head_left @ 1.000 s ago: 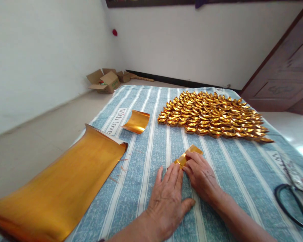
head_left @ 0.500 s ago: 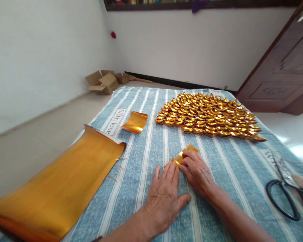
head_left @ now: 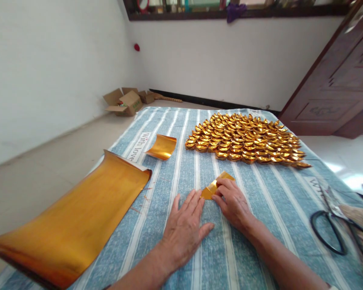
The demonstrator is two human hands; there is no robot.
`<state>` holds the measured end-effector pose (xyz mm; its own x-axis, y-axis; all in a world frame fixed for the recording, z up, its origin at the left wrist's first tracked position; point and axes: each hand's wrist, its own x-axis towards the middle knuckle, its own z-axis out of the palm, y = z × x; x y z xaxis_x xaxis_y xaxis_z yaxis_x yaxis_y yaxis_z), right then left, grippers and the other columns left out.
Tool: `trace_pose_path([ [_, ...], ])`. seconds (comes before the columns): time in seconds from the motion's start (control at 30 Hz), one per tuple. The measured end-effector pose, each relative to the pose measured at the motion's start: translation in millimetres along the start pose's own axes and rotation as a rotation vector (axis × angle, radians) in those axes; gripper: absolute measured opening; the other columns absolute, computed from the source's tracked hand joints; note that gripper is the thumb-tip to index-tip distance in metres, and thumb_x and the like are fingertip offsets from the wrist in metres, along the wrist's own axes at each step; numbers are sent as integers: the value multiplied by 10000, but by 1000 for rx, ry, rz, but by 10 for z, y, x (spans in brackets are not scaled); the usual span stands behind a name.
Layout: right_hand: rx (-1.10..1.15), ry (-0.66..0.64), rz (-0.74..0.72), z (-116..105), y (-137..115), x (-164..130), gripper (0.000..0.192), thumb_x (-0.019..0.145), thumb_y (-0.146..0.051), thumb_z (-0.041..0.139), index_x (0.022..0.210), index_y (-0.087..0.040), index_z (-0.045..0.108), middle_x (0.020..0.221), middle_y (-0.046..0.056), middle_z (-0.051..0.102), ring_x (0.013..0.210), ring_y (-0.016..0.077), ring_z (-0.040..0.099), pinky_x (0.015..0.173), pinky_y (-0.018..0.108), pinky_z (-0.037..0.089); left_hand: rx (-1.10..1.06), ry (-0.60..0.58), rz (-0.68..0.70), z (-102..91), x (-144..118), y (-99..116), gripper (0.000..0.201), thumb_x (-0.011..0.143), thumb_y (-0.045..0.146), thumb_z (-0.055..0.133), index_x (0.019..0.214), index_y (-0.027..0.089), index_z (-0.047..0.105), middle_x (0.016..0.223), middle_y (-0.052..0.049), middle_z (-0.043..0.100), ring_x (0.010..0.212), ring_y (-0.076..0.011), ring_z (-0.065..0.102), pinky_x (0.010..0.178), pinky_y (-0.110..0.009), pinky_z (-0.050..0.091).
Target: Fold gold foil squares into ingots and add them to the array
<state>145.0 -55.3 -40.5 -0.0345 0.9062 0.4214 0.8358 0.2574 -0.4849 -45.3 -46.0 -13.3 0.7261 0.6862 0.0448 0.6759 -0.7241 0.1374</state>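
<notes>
Foil piece (head_left: 214, 186) lies mid-surface (head_left: 260, 209), half folded. Right hand (head_left: 233, 203) fingers pinch its near edge; left hand (head_left: 184, 229) lies flat, fingers spread, tips touching the fold at 9 o'clock. Best to hold the crease down and press it sharp. Ingots (head_left: 245, 139) at 12, sheet (head_left: 75, 217) at 9, scissors (head_left: 335, 233) at 3, all well apart

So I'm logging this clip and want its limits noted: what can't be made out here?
All in the head view:
- Small gold sheet: the right hand covers its near part, hiding the folds.
- Scissors: the blades run into blur at the right edge.
- Large gold sheet: cut off by the bottom edge.
- Cardboard boxes: too small to see contents.
- Left hand: palm down, underside hidden.
</notes>
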Motion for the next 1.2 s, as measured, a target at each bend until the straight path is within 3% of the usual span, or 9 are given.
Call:
trace_pose_path([
  [0.6, 18, 19, -21, 1, 19, 8, 157, 860, -197, 557, 704, -193, 565, 992, 82, 612, 963, 225, 534, 835, 398, 472, 61, 51, -126, -29, -45, -14, 416, 906, 406, 491, 1244, 164, 525, 1459, -149, 386, 1365, -312, 307, 1052, -610, 255],
  [0.8, 7, 26, -4, 6, 11, 6, 159, 843, -186, 586, 689, -196, 549, 1008, 72, 613, 960, 220, 531, 841, 392, 467, 93, 115, -200, -75, -59, 80, 386, 836, 354, 583, 1121, 94, 572, 1391, -220, 449, 1314, -359, 376, 1045, -603, 285],
  [0.97, -7, 40, -21, 17, 10, 7, 167, 850, -185, 572, 686, -198, 549, 986, 78, 618, 959, 220, 540, 832, 384, 471, -15, 224, -94, -89, -82, 218, 313, 845, 204, 512, 1139, 101, 543, 1282, -188, 549, 1197, -312, 505, 1002, -516, 410],
  [1.2, -55, 69, -60, 40, 12, -9, 185, 877, -198, 524, 698, -199, 571, 929, 78, 617, 927, 213, 557, 813, 365, 477, -98, 166, -62, -21, 96, 298, 324, 823, 166, 507, 1145, 144, 527, 1272, -147, 553, 1183, -285, 513, 997, -487, 423],
])
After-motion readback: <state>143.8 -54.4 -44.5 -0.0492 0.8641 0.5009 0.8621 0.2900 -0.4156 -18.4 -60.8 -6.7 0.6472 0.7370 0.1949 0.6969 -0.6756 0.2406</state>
